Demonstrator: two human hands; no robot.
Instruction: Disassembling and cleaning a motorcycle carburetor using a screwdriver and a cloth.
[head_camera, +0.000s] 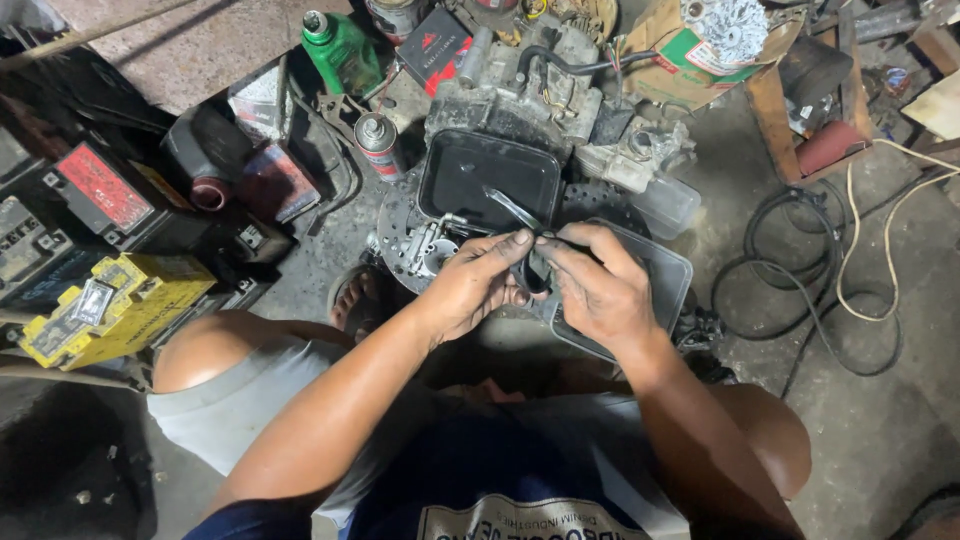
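Observation:
My left hand (470, 285) and my right hand (600, 285) meet over the floor, both greasy. Together they pinch a small dark rubber part (537, 268) between their fingertips. Just below the left fingers sits a metal carburettor (425, 250). Behind the hands lies a black plastic tray (445, 185) with a thin metal tool (515, 208) resting in it. A second, clear-rimmed tray (672, 275) lies under my right hand.
An engine block (520, 95) stands at the back. A green bottle (340, 50), a spray can (378, 143) and several batteries (110, 300) are on the left. Coiled cables (830, 290) lie on the concrete at right. My knees flank the work.

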